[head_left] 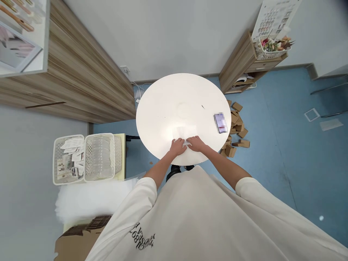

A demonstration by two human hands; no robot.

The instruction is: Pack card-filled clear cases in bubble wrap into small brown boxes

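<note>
Close to the near edge of the round white table (160, 94), both my hands are on a small whitish, translucent rolled piece (186, 143). My left hand (178, 146) closes over its left end, with the fingers curled. On the right end my right hand (196, 143) is bent over it in the same way. A thin, pale, see-through sheet (185, 130) lies flat on the table just beyond my fingers. It looks like plastic film, but glare blurs its outline. What may be inside the roll is hidden.
A purple, blurred-out phone-like object (220, 122) lies at the table's right, and a small dark item (203, 107) behind it. Several cardboard boxes (237, 125) lie on the floor at right. White baskets (99, 156) and white wrapping material (92, 199) are at left.
</note>
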